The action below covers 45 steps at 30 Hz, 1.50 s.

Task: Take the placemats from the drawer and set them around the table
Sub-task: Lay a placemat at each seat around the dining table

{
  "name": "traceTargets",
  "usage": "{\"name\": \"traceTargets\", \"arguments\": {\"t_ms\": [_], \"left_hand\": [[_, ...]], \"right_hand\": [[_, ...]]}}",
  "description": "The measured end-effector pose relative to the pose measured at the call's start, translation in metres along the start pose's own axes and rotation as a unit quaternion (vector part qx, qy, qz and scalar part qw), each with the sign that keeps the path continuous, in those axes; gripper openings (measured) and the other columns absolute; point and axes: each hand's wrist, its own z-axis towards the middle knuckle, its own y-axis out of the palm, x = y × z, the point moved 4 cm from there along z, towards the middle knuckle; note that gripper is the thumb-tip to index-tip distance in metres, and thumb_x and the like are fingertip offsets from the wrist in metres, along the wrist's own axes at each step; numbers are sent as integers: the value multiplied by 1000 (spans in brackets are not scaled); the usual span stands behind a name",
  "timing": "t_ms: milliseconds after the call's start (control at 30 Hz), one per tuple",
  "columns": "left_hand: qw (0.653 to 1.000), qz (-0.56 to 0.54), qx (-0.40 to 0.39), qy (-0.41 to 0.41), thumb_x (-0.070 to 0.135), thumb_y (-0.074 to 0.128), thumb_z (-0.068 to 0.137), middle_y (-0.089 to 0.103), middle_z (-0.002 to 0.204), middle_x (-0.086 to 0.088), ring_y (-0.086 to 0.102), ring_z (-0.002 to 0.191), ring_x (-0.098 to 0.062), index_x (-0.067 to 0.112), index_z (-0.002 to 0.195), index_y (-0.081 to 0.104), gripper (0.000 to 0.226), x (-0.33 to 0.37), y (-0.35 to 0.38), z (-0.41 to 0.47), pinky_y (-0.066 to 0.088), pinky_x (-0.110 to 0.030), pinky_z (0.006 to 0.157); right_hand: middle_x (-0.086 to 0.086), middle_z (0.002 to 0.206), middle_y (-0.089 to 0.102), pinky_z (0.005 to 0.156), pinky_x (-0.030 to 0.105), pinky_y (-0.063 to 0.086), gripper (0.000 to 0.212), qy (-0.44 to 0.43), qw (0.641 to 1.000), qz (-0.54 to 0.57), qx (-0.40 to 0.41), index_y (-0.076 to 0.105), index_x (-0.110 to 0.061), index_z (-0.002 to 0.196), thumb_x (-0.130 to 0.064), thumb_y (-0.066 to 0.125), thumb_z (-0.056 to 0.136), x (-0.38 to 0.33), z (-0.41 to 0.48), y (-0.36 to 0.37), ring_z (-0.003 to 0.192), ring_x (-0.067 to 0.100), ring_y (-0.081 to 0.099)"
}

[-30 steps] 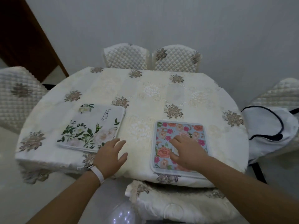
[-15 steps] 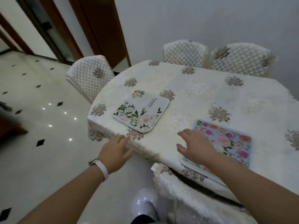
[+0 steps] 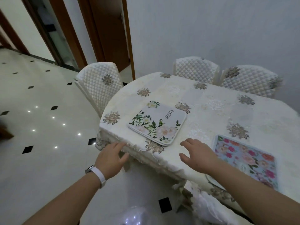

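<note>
The oval table (image 3: 211, 101) under a cream embroidered tablecloth fills the right side, with three white quilted chairs (image 3: 100, 85) around its far edges. On it lie two placemats — a stack of white square mats printed with green leaves and pale flowers (image 3: 157, 122) near the front edge, and a blue mat with pink and orange flowers (image 3: 245, 158) well to the right. The right hand (image 3: 197, 154) hovers between them, fingers spread, holding nothing; the left hand (image 3: 111, 158), white band at its wrist, is open and empty at the fringed tablecloth edge.

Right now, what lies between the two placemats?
In the head view, only bare tablecloth separates the white placemat from the blue floral placemat; the right hand hovers nearby.
</note>
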Motion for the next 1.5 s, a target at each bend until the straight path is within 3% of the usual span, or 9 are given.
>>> {"name": "traceTargets", "arguments": {"t_ms": [133,333,567,733,867,1000,1267,1400,1500], "left_hand": [[998,22,0,56,55,37,84,64,124,1,59,110,-20,24,129,60,60,-61,-18,17,49,-36,89],[994,50,-13,95,53,43,86,64,123,2,61,108,-20,24,125,63,53,-143,-38,33,52,-37,87],[989,50,-18,135,55,42,88,64,120,1,59,107,-21,24,121,62,50,-168,-43,68,51,-38,87],[988,51,-34,144,56,40,86,60,133,-4,55,119,-24,25,129,59,56,-158,-36,97,45,-41,97],[986,70,-42,149,55,44,87,60,134,-8,56,122,-29,23,130,61,56,-151,-21,127,44,-45,99],[983,97,-92,129,57,43,88,57,138,-8,51,127,-28,24,132,58,57,-138,5,164,41,-46,102],[970,115,-165,137,59,32,84,60,133,-5,55,121,-28,25,130,60,64,-99,54,241,44,-45,97],[971,108,-155,147,54,36,83,65,121,-3,61,108,-28,23,119,66,56,-77,67,266,49,-41,85],[967,120,-178,140,55,31,86,63,125,0,58,111,-26,23,124,62,59,-69,78,281,48,-39,86]], "right_hand": [[-7,137,53,98,32,44,51,27,999,-19,2,49,-27,138,-51,44,93,-55,35,13,120,16,51],[-8,127,58,93,29,46,49,36,999,-17,4,54,-28,132,-55,43,92,-131,75,19,111,13,54],[-5,125,61,90,34,47,54,49,998,-32,13,58,-25,128,-57,39,88,-154,100,13,108,18,56],[-6,123,60,89,34,46,50,61,997,-49,6,58,-25,126,-56,42,90,-140,122,19,108,18,56],[-4,122,60,88,36,46,57,65,997,-43,-15,59,-25,123,-60,33,87,-122,147,37,106,19,56],[-3,126,59,95,39,44,55,55,997,-41,-35,57,-24,128,-59,36,90,-90,182,52,113,21,55],[1,126,56,96,41,42,49,99,992,-4,-82,53,-23,127,-53,35,93,-17,237,82,115,22,51],[0,121,58,93,40,44,47,103,992,12,-72,56,-23,120,-54,35,91,5,250,90,110,22,53],[2,118,58,88,38,45,44,130,989,20,-66,56,-21,121,-50,39,92,25,248,90,108,23,54]]}}
